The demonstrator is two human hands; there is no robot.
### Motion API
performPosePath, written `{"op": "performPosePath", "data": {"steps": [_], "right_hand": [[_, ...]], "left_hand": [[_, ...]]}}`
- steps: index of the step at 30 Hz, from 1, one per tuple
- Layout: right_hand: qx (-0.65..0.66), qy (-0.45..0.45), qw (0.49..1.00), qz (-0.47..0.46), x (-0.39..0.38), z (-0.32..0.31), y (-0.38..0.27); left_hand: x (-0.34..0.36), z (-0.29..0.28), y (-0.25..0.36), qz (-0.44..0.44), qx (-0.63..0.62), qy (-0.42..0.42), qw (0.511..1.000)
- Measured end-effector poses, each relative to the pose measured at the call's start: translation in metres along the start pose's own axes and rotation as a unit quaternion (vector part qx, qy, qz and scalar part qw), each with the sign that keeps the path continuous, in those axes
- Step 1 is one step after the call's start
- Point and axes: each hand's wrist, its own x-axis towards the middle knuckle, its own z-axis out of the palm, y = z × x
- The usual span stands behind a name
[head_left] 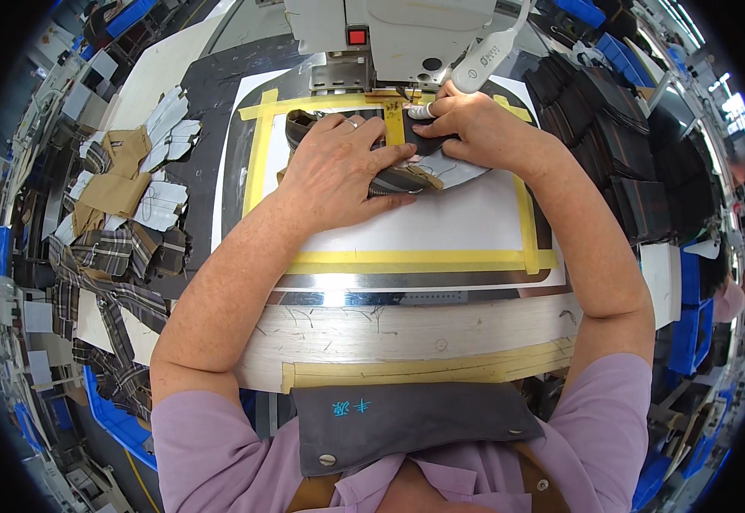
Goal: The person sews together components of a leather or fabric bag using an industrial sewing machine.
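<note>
Beneath the sewing machine head (394,38), a dark cloth piece with a striped band and zipper edge (398,181) lies on a white sheet framed in yellow tape (347,235). My left hand (338,162) rests palm down on the cloth, fingers spread and pressing it. Close to the needle area, my right hand (484,128) has its fingers bent and gripping the cloth's dark upper part. A small white item (421,112) shows at its fingertips; its kind is unclear. A yellow strip (394,124) runs between the hands. My palms hide part of the cloth.
A white gooseneck lamp (484,64) hangs just above my right hand. Tan, white and plaid cut pieces (120,188) are heaped at the left. Stacks of dark folded cloth (620,145) stand at the right. A dark grey flap (407,423) lies at the table's front edge.
</note>
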Motion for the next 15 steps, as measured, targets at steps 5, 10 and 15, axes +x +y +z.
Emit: {"op": "performPosePath", "data": {"steps": [5,10,15], "right_hand": [[-0.016,0.001,0.999,0.031,0.001,-0.005,-0.004],[-0.045,0.017,0.999,-0.003,0.001,-0.001,0.007],[-0.037,0.056,0.998,-0.011,0.003,0.011,0.008]], "left_hand": [[0.004,0.002,-0.002,0.032,-0.001,0.045,0.998],[0.008,-0.006,0.003,0.031,-0.031,0.052,0.998],[0.009,-0.004,0.003,0.042,-0.041,0.064,0.996]]}}
